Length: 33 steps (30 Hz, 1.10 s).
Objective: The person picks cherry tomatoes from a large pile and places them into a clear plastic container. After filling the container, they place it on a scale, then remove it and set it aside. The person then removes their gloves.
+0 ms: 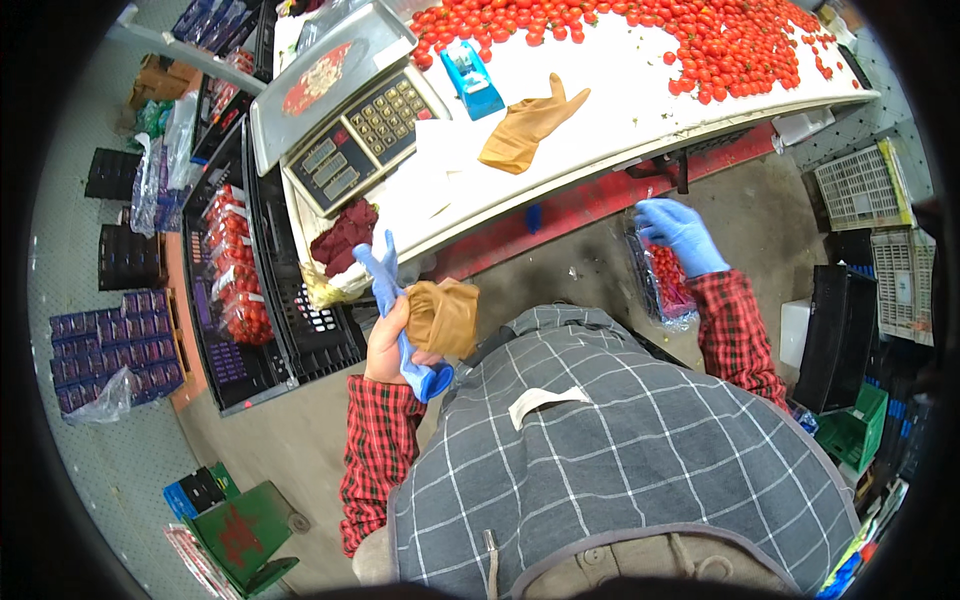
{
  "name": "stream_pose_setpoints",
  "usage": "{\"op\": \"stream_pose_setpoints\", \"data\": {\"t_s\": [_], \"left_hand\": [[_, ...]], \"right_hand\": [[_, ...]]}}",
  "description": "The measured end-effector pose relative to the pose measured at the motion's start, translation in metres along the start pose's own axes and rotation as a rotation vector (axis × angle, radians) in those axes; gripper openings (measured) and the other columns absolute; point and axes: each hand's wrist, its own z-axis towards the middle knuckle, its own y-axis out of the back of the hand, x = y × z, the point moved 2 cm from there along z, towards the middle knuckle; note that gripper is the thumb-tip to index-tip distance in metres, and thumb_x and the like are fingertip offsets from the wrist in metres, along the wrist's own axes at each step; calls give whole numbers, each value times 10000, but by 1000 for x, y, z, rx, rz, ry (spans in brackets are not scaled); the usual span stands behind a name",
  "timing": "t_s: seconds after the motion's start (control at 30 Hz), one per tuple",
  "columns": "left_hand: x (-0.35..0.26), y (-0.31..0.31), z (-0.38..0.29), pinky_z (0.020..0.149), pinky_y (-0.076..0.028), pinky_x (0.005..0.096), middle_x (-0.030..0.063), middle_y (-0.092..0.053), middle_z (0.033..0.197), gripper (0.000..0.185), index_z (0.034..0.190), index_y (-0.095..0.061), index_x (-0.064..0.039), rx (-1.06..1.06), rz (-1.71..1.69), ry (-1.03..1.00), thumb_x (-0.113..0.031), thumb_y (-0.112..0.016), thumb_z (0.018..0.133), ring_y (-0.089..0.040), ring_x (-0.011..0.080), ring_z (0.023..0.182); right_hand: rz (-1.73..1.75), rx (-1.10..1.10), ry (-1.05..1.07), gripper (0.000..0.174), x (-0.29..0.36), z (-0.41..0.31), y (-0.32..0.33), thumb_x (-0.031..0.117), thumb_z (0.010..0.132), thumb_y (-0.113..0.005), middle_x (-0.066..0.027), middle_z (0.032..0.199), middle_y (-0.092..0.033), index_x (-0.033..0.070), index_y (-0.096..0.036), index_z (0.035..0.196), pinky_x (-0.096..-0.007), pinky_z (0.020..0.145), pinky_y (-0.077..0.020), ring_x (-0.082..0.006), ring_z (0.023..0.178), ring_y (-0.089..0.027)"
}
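My left hand [387,346] is bare and grips a blue glove [384,281] together with a crumpled tan rubber glove [444,319], in front of the table's near left corner. My right hand [681,234] wears a blue glove. Its fingers are slightly bent and apart, with nothing visible between them. In the picture it overlaps a plastic-lined crate of small red tomatoes [667,277] low by the floor; I cannot tell whether they touch. A second tan rubber glove [529,127] lies flat on the white table [592,97], beside a blue tape dispenser [472,79].
A weighing scale [367,139] stands at the table's left end, near a dark red cloth [345,236]. Loose cherry tomatoes [727,52] cover the far side. Black crates with bagged tomatoes [240,270] stand left. A green cart [244,532] and white crates [862,187] stand on the floor.
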Motion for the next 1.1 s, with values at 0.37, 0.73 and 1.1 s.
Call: {"op": "stream_pose_setpoints", "data": {"t_s": [0.37, 0.73, 1.1], "left_hand": [[0, -60, 32, 442, -405, 233, 28, -553, 722, 285, 1034, -498, -58, -138, 452, -189, -166, -671, 836, -499, 110, 496], [27, -68, 61, 673, -449, 232, 0, -569, 825, 165, 892, -558, -14, -403, 821, -280, 17, -598, 735, -527, 80, 724], [33, -59, 57, 419, -355, 247, 32, -482, 573, 399, 1180, -490, 15, -149, 289, -80, -107, -587, 812, -431, 118, 421]], "right_hand": [[142, 335, 102, 307, 53, -45, -106, 251, 854, -656, -30, 814, -633, 12, -615, 1042, -239, 626, -481, -88, 693, -578], [394, 418, 266, 125, 43, -38, -144, 134, 874, -573, -14, 875, -557, 25, -592, 932, -218, 695, -444, -73, 793, -531], [574, 495, -28, 201, 38, -34, -147, 281, 932, -523, 4, 857, -565, 88, -578, 938, -234, 648, -452, -64, 763, -530]]}}
